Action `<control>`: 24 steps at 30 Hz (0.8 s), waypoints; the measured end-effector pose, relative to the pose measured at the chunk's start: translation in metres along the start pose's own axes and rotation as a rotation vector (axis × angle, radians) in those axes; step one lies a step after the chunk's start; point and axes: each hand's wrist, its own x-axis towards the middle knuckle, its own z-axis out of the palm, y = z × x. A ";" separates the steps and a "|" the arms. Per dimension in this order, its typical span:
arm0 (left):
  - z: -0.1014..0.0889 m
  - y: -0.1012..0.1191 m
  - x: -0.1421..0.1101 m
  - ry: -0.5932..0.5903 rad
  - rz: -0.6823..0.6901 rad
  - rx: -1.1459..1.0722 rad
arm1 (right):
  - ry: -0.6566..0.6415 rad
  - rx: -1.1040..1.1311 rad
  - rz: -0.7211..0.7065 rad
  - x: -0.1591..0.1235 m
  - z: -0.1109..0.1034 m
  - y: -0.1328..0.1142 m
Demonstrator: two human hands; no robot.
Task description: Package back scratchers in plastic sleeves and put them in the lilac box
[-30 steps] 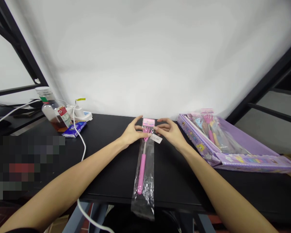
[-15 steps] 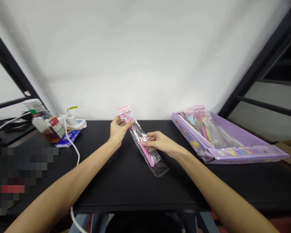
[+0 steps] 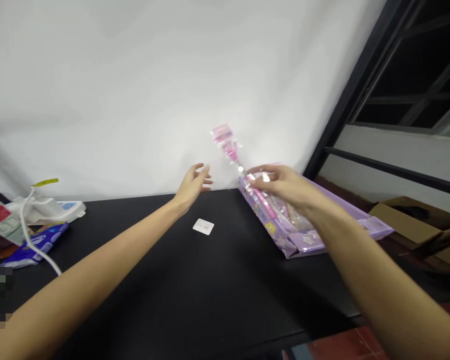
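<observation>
My right hand (image 3: 281, 185) grips a pink back scratcher (image 3: 231, 150) in a clear plastic sleeve with a pink printed top. Its clawed head points up and left, and its pink handle slants down over the left side of a purple display box (image 3: 260, 212). Other bagged pieces lie in that box, partly covered by my right hand and forearm. My left hand (image 3: 190, 187) is empty above the black table, its fingers apart. Below it, a small white card (image 3: 203, 226) lies flat on the tabletop.
On the left are a white power strip (image 3: 65, 210), a blue packet (image 3: 41, 244), a white cable (image 3: 32, 240) and part of a clear bottle (image 3: 2, 225). Open cardboard boxes (image 3: 405, 222) stand at the right, beyond the purple box. A white wall (image 3: 153, 100) rises behind the table.
My right hand has carried the back scratcher right, to the purple box. My left hand has let go of it. The view has turned right, and the white card now shows on the table.
</observation>
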 end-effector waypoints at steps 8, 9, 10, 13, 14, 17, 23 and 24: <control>0.070 -0.017 -0.006 -0.519 0.530 0.746 | 0.149 -0.468 0.105 0.029 -0.062 0.069; 0.078 -0.017 -0.007 -0.533 0.538 0.783 | 0.132 -0.606 0.107 0.030 -0.060 0.078; 0.085 -0.016 -0.007 -0.541 0.535 0.813 | 0.118 -0.716 0.102 0.031 -0.058 0.084; 0.100 -0.018 -0.006 -0.574 0.559 0.883 | 0.117 -0.830 0.098 0.034 -0.049 0.091; 0.102 -0.020 -0.006 -0.579 0.575 0.902 | 0.134 -0.842 0.106 0.035 -0.045 0.090; 0.101 -0.025 -0.003 -0.565 0.613 0.938 | 0.162 -0.895 0.175 0.041 -0.032 0.084; 0.088 -0.027 -0.006 -0.570 0.646 1.015 | 0.169 -0.874 0.244 0.051 -0.030 0.088; 0.088 -0.027 -0.008 -0.572 0.647 1.038 | 0.196 -0.833 0.247 0.052 -0.035 0.093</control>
